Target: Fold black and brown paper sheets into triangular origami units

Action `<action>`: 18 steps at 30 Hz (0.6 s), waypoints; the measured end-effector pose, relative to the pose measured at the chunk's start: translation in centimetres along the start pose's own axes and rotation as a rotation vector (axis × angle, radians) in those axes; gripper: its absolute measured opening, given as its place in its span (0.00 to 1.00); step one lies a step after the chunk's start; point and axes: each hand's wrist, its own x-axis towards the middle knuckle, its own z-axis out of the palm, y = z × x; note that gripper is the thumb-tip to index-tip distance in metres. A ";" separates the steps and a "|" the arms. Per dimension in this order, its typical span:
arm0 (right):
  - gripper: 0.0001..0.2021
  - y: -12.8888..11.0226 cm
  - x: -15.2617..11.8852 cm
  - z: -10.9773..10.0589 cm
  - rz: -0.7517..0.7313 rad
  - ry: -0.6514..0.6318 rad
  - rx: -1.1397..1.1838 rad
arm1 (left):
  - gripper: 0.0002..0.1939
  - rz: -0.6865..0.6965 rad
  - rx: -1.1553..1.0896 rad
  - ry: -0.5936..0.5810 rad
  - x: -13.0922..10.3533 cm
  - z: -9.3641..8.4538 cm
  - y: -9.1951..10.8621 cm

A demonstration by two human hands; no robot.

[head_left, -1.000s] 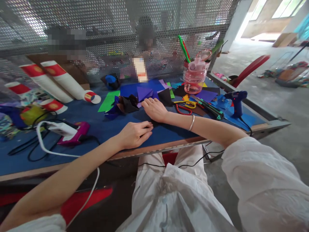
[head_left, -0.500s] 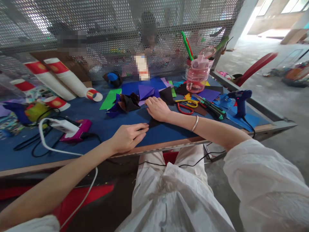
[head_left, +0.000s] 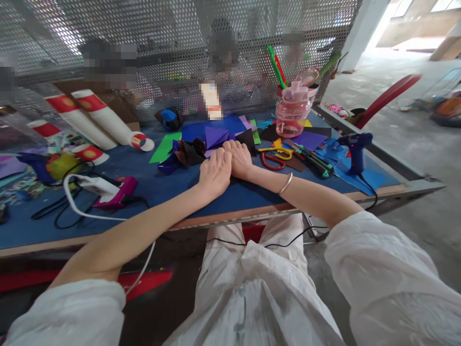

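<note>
Side by side on the blue tabletop, my left hand [head_left: 216, 175] and my right hand [head_left: 237, 157] press down with fingers bent and held together. Beneath them is a piece of black paper, now almost wholly hidden; its folds cannot be made out. A silver bangle circles my right wrist. Just left of my hands sits a cluster of folded black, brown and blue paper [head_left: 190, 153]. Beyond my fingers lie a purple folded paper [head_left: 217, 138] and another black folded paper [head_left: 246, 140].
Scissors with red and yellow handles [head_left: 275, 156], a green utility knife [head_left: 317, 161] and a blue glue gun [head_left: 357, 149] lie right. A pink bottle [head_left: 292, 115] stands behind. At left are a magenta power strip [head_left: 120, 193], cables and paper tubes [head_left: 104, 117].
My left hand has moved from the paper's near left edge, up and right, to beside my right hand. The black paper, partly visible before, is now covered.
</note>
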 end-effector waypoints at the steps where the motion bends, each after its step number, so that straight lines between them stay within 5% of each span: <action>1: 0.15 0.0 0.0 0.0 0.021 -0.007 0.001 | 0.17 -0.027 0.008 -0.005 0.3 0.3 0.4; 9: 0.17 0.4 0.0 -0.4 0.106 -0.080 0.018 | 0.22 -0.092 -0.029 0.013 1.7 1.6 2.2; 18: 0.18 0.7 -0.1 0.3 0.095 -0.080 0.039 | 0.23 0.061 -0.088 -0.035 2.1 2.1 1.5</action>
